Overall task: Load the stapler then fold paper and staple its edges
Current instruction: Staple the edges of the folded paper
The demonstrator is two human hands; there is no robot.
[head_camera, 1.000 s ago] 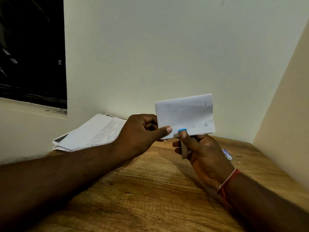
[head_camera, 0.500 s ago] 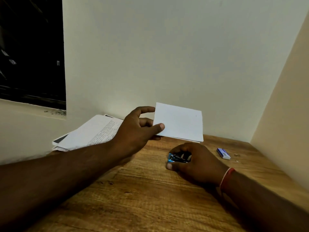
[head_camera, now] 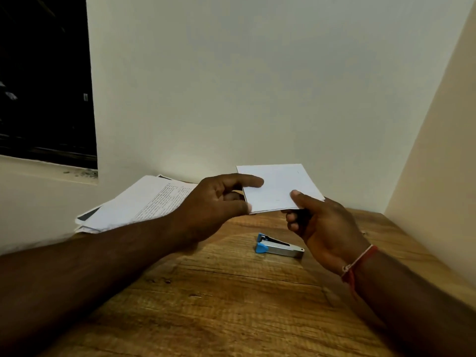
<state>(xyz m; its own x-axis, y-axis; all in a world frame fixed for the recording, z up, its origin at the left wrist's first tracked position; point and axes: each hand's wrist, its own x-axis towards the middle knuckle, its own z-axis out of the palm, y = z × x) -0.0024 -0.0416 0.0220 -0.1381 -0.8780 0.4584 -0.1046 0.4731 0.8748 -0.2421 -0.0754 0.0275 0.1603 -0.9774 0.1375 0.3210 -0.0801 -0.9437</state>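
A small folded white paper (head_camera: 277, 186) is held flat above the far part of the wooden table (head_camera: 231, 305). My left hand (head_camera: 219, 202) pinches its left edge, index finger on top and thumb at the near corner. My right hand (head_camera: 319, 222) pinches the near right edge, thumb on top and fingers curled below. A small stapler (head_camera: 279, 247) with a metal body and blue ends lies on the table below and between my hands, touched by neither.
A loose stack of printed sheets (head_camera: 139, 202) lies at the table's far left against the wall. Walls close in behind and on the right. A dark window (head_camera: 43, 78) is at the upper left.
My right hand set the stapler on the table, let go of it, and rose to pinch the paper's right edge. The paper went from upright to nearly flat, still in my left hand.
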